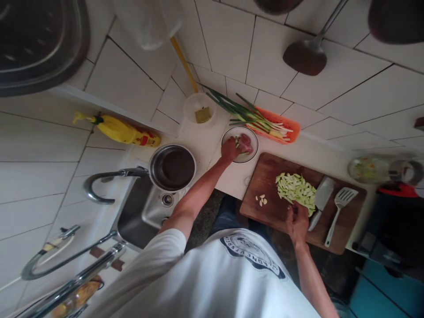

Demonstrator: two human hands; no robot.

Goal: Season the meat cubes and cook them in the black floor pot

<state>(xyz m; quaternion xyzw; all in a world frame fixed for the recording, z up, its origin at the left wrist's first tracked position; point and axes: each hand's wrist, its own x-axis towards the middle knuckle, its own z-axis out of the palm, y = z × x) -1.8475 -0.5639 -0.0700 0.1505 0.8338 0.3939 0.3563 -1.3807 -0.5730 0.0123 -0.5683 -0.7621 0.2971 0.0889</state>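
My left hand (pixel 230 149) reaches into a small white bowl (pixel 228 134) on the counter. The bowl holds a piece of raw pink meat (pixel 246 143) and a few green vegetable pieces under my fingers. My right hand (pixel 297 221) rests on a wooden cutting board (pixel 265 207), fingers touching the near edge of a pile of chopped pale green vegetable (pixel 296 189). A cleaver (pixel 322 198) lies just right of that hand, and a few garlic cloves (pixel 261 200) lie to its left.
A slotted spatula (pixel 341 207) lies on the board's right side. An orange tray of spring onions (pixel 265 121) sits behind the bowl. A metal pot (pixel 172 168), faucet (pixel 99 183) and sink (pixel 132 216) are on the left. A yellow bottle (pixel 122 131) lies on the ledge.
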